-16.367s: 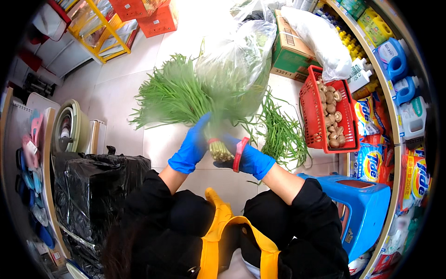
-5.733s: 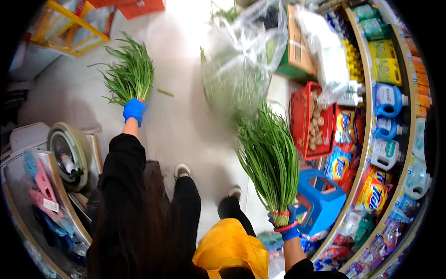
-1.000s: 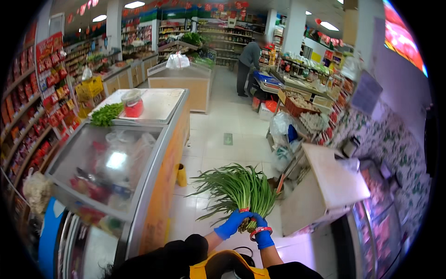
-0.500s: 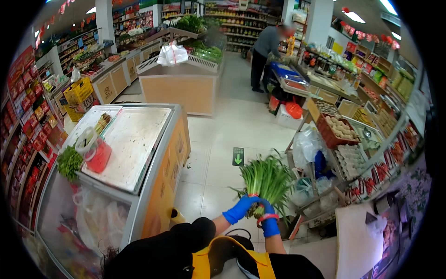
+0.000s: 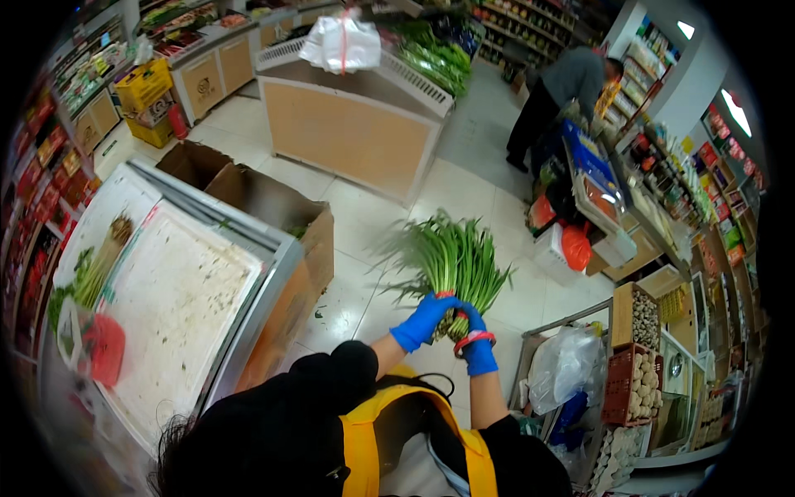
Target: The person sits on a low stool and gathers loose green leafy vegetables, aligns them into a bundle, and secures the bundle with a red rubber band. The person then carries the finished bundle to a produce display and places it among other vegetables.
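Note:
Both my hands are in blue gloves and close together, out in front of my chest. My left hand (image 5: 426, 321) is closed around the lower stems of a bunch of long leafy greens (image 5: 437, 258), bound by a red band. A second bunch of greens (image 5: 487, 280) fans out beside it, with my right hand (image 5: 478, 341) closed on its lower stems. The leaves point away from me and the pale, rooty ends (image 5: 455, 325) show between my gloves. A red-and-white ring circles my right wrist. My fingertips are partly hidden by the stems.
At left, a counter carries dirty white boards (image 5: 186, 286), a bunch of herbs (image 5: 98, 277) and a bagged red tub (image 5: 106, 348). An open cardboard box (image 5: 310, 240) stands behind it. A red crate (image 5: 621, 385) stands right; a person (image 5: 563, 95) bends over a farther stall.
The view has turned and tilted, bringing the cardboard box into sight behind the counter. Both hands still hold the greens, whose leaves have swung slightly and blur at the left.

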`<state>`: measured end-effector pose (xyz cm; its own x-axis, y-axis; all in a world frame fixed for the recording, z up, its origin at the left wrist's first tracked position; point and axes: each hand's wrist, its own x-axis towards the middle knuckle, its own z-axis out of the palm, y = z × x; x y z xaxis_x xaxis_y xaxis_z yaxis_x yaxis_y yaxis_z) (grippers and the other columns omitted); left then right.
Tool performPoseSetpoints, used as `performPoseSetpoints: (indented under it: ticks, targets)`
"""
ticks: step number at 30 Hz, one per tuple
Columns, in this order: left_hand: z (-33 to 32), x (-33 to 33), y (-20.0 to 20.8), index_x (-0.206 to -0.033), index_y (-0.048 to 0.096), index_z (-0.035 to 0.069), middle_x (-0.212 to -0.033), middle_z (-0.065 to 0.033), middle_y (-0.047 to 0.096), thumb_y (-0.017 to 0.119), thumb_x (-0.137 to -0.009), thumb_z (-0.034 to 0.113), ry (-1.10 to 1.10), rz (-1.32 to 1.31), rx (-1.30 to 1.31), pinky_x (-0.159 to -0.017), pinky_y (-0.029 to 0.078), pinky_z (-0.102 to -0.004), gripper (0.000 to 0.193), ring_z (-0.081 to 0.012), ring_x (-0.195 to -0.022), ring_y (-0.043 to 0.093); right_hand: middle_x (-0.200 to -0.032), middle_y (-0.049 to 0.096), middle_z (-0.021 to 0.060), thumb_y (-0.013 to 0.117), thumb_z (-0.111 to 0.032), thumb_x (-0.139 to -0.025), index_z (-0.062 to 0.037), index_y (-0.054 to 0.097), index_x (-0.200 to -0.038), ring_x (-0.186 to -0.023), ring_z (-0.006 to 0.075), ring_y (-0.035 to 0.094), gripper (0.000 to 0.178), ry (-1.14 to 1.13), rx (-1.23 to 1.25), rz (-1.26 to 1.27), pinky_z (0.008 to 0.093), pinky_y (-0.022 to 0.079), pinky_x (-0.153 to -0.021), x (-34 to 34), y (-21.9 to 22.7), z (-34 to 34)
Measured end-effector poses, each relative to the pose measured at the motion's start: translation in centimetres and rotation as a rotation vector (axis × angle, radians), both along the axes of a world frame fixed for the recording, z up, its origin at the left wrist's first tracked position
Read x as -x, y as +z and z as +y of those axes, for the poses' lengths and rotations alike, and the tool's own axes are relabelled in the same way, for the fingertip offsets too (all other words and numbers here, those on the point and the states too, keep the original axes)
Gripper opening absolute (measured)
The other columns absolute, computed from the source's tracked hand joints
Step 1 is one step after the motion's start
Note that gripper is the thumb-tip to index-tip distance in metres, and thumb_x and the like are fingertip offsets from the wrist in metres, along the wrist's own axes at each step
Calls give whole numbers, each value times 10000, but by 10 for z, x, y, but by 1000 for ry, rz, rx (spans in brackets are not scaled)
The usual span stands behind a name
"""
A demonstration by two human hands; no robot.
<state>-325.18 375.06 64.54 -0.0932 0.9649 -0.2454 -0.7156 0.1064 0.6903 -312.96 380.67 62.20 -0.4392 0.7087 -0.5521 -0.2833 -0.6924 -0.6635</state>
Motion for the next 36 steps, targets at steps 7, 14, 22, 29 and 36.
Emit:
performPoseSetpoints:
  ticks: [7,14,22,29,36]
  targets:
    - [191,162,-29,-947,578,48,-788,-7,558,515,-811,142,63,152,9,-588,438,-224,177,-96,-715,530,-1015,565,90,500,-177,-812,-64,581,-1021,-900,161,529,251,304,-403,-145,273,415,-797,166,38,193]
    - [264,302,19,-851,557,22,-766,-52,584,584,-748,122,672,96,235,-634,454,-244,146,-126,-700,563,-968,539,172,570,-111,-730,-183,501,-1114,-885,323,530,396,1024,-1106,-244,342,432,-758,351,-24,336]
    - [303,496,-4,-826,588,33,-761,-38,583,554,-773,130,1102,221,196,-624,433,-229,116,-107,-697,551,-992,578,110,553,-285,-792,-15,534,-1070,-916,203,546,389,1308,-707,-23,294,424,-784,611,-1,392]
    - [359,671,-18,-813,580,25,-730,-25,571,593,-744,167,1231,117,106,-601,438,-231,158,-96,-662,540,-875,583,99,581,-336,-765,-14,555,-983,-764,186,573,390,1274,-488,-203,315,476,-622,799,-4,442]
    - [324,875,-16,-812,574,33,-706,-22,553,586,-742,180,1336,164,231,-530,420,-225,163,-94,-610,527,-865,588,86,554,-311,-787,-2,570,-944,-728,166,565,347,1315,-752,70,284,457,-663,1028,-76,403]
